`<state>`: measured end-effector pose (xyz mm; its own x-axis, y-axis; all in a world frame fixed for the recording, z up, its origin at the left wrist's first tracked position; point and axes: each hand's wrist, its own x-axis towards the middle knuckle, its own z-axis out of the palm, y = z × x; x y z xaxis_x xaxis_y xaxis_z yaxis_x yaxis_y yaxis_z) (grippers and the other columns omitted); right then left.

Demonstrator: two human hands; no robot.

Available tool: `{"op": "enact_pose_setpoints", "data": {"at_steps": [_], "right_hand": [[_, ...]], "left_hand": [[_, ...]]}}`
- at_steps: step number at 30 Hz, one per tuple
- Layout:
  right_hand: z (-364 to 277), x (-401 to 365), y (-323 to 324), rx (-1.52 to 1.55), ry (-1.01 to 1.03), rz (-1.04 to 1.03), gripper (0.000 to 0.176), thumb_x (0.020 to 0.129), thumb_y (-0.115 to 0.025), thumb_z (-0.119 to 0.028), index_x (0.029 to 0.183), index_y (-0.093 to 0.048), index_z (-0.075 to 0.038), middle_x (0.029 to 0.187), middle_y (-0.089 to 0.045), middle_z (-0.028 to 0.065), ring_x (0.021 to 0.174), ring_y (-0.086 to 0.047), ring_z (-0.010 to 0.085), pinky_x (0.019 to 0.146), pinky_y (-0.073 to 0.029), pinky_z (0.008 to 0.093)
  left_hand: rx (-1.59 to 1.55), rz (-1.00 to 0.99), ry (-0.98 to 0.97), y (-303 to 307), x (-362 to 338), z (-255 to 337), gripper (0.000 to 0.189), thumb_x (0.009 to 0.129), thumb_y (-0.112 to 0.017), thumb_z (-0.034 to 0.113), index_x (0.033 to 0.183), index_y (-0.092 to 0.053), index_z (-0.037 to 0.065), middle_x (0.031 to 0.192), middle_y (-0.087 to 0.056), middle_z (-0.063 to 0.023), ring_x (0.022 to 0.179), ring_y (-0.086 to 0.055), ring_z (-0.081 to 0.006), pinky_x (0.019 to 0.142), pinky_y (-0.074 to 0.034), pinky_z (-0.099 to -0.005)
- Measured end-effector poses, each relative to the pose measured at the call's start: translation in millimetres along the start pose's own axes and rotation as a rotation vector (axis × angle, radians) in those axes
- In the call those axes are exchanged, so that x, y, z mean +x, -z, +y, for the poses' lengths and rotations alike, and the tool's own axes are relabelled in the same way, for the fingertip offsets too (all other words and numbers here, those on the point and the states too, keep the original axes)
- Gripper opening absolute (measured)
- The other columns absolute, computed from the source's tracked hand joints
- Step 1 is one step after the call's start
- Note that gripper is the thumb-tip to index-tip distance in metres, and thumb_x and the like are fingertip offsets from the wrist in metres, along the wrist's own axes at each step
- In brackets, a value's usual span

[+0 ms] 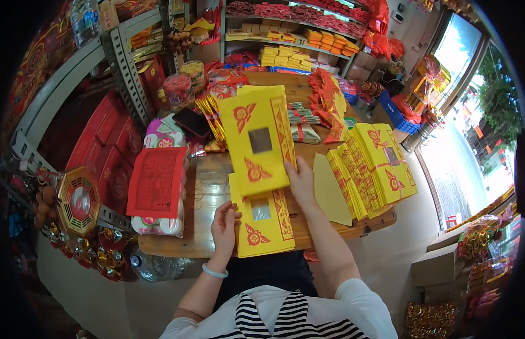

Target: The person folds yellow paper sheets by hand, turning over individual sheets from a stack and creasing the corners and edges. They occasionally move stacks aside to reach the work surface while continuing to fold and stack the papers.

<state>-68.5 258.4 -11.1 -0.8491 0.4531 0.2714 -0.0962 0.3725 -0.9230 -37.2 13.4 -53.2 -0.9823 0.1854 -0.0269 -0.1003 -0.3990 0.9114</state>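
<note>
My right hand (300, 179) grips the lower right edge of a yellow printed packet (276, 141), which has red designs and a dark square in its middle. That packet is raised over a second yellow packet (276, 240) at the table's front edge, covering its upper part. My left hand (223, 225), with a pale bangle at the wrist, is beside the lower packet's left edge, fingers curled; whether they hold anything is unclear. To the right, a stack of similar yellow packets (395, 189) lies next to a plain yellow sheet (329, 195).
Left on the wooden table (209, 186) lie a red printed sheet (156, 182) over wrapped rolls and a dark phone (191, 122). Red and gold goods sit at the back. Metal shelves (124, 62) stand left; a clear bottle (155, 267) is below the table.
</note>
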Motion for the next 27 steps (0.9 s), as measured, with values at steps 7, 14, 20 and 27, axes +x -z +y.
{"op": "enact_pose_setpoints", "data": {"at_steps": [7, 14, 20, 27], "right_hand": [[13.7, 127.9, -18.9, -0.067, 0.004, 0.166, 0.027, 0.094, -0.059, -0.017, 0.111, -0.060, 0.004, 0.094, -0.067, 0.0139, 0.075, -0.058, 0.0159, 0.069, -0.048, 0.0279], [-2.5, 59.8, -3.6, -0.554, 0.499, 0.356, 0.034, 0.088, -0.067, -0.020, 0.115, -0.062, 0.001, 0.101, -0.068, 0.0132, 0.085, -0.061, 0.0269, 0.078, -0.050, 0.0340], [-26.6, -69.7, 26.4, -0.426, 0.209, -0.541, 0.042, 0.081, -0.075, -0.024, 0.118, -0.064, -0.007, 0.121, -0.062, 0.0095, 0.114, -0.055, 0.0284, 0.093, -0.045, 0.0339], [-17.8, -126.5, 38.7, -0.604, 0.470, -0.715, 0.046, 0.079, -0.077, -0.030, 0.118, -0.064, -0.009, 0.129, -0.059, 0.0065, 0.130, -0.047, 0.0305, 0.104, -0.041, 0.0393]], "left_hand": [[0.132, -0.033, -0.067, -5.8, 6.0, -0.9, 0.029, 0.100, -0.054, 0.015, 0.127, -0.052, 0.004, 0.120, -0.058, -0.0077, 0.088, -0.058, -0.0105, 0.076, -0.047, -0.0218], [0.113, -0.036, -0.069, -3.4, 15.4, 9.2, 0.029, 0.101, -0.053, 0.015, 0.127, -0.052, 0.004, 0.121, -0.057, -0.0083, 0.088, -0.058, -0.0107, 0.077, -0.047, -0.0223], [0.068, -0.018, -0.060, 5.1, 18.9, -1.3, 0.028, 0.102, -0.050, 0.017, 0.127, -0.052, 0.003, 0.118, -0.057, -0.0079, 0.087, -0.059, -0.0102, 0.077, -0.048, -0.0217], [-0.120, 0.027, -0.002, 14.1, 17.5, -7.4, 0.028, 0.103, -0.049, 0.018, 0.126, -0.053, 0.002, 0.116, -0.058, -0.0078, 0.086, -0.059, -0.0093, 0.076, -0.048, -0.0207]]}}
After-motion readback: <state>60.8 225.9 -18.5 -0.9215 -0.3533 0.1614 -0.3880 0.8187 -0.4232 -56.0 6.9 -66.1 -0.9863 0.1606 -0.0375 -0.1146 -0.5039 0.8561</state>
